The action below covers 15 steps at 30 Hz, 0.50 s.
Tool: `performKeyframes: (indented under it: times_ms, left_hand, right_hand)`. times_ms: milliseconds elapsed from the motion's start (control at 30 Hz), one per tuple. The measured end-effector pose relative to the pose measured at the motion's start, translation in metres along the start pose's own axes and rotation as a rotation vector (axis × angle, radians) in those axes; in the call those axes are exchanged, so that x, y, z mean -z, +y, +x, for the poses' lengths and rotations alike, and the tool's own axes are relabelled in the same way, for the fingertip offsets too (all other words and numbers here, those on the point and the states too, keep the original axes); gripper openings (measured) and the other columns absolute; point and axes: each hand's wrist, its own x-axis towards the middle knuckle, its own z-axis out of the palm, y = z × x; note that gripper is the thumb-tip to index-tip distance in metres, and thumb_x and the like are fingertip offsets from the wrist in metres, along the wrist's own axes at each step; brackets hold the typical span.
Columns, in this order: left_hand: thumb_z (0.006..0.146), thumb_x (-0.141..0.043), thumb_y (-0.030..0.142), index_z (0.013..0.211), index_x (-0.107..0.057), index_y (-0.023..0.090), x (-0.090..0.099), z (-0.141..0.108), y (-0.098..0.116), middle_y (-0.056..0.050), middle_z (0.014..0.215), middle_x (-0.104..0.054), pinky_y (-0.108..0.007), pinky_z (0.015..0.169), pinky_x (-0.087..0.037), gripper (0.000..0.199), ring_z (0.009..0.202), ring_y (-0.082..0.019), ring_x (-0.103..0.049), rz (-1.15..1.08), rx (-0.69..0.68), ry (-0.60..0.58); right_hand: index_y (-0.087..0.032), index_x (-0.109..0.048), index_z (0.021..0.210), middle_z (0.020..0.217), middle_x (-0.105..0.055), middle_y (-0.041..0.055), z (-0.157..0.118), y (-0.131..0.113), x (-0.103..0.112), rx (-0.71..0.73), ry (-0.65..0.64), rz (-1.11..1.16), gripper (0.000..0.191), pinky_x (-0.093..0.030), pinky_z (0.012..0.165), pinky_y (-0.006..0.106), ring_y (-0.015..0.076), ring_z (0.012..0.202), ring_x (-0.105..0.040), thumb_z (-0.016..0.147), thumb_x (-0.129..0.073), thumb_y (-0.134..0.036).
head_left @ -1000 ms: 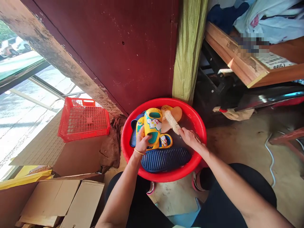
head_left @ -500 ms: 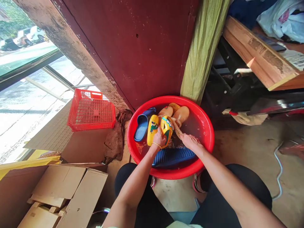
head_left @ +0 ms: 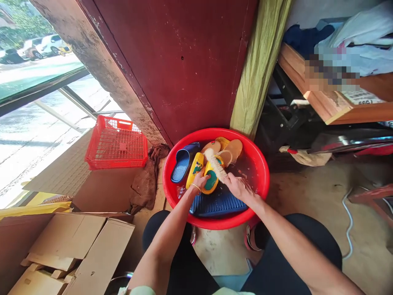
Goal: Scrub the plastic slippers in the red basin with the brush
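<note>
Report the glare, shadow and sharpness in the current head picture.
Head view: sunlit pale pavement outside is nearly blown out; head view: deep shadow swallows detail beneath the brown wooden tray, which a pixelated patch partly covers; head view: the long pale bristled brush looks fairly sharp.

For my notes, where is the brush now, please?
In the head view, the brush is in the right hand over the red basin, by the yellow slipper the left hand grips.
</note>
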Motion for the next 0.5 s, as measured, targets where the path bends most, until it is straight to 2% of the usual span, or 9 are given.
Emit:
performKeyframes:
  times_ms: [133,233,300,400,500]
  left_hand:
    - [0.082,-0.067,0.030,0.100,-0.073,0.018,-0.008,-0.003,0.006,-0.008,0.096,-0.078,-0.042,0.091,-0.059,0.022,0.093,-0.025,-0.073,-0.345,0.161,-0.079]
    - [0.078,-0.072,0.029,0.097,-0.071,0.016,-0.008,-0.005,0.016,-0.010,0.092,-0.077,-0.042,0.087,-0.060,0.023,0.089,-0.025,-0.074,-0.537,0.250,-0.114]
    - [0.079,-0.074,0.034,0.099,-0.071,0.013,-0.007,-0.007,0.025,-0.013,0.095,-0.077,-0.042,0.085,-0.061,0.029,0.089,-0.026,-0.075,-0.649,0.282,-0.124]
    - [0.081,-0.074,0.045,0.109,-0.069,0.013,-0.005,-0.010,0.041,-0.014,0.102,-0.076,-0.040,0.085,-0.062,0.042,0.093,-0.026,-0.075,-0.767,0.231,-0.085]
    - [0.085,-0.071,0.050,0.120,-0.066,0.019,0.001,-0.009,0.057,-0.010,0.112,-0.075,-0.036,0.089,-0.060,0.047,0.101,-0.024,-0.073,-0.779,0.057,0.047]
  right_hand:
    - [-0.021,-0.058,0.118,0.099,-0.077,0.0117,0.011,-0.015,0.000,-0.036,0.021,-0.084,0.049,-0.041,0.068,0.028,0.0242,0.091,-0.074,0.106,-0.024,-0.054]
    - [-0.020,-0.059,0.115,0.098,-0.077,0.0116,0.021,-0.017,0.007,-0.040,0.087,-0.026,0.048,-0.040,0.067,0.027,0.0232,0.091,-0.074,0.107,-0.023,-0.052]
    - [-0.020,-0.059,0.110,0.095,-0.077,0.0110,0.021,-0.014,0.013,-0.012,0.130,0.032,0.046,-0.038,0.065,0.027,0.0220,0.088,-0.073,0.108,-0.023,-0.048]
    - [-0.019,-0.059,0.105,0.090,-0.076,0.0097,0.011,-0.007,0.019,0.098,0.205,0.125,0.044,-0.038,0.064,0.026,0.0207,0.084,-0.072,0.108,-0.022,-0.044]
    - [-0.019,-0.058,0.102,0.090,-0.075,0.0092,-0.005,0.001,0.022,0.184,0.274,0.139,0.046,-0.037,0.063,0.026,0.0203,0.082,-0.071,0.107,-0.021,-0.045]
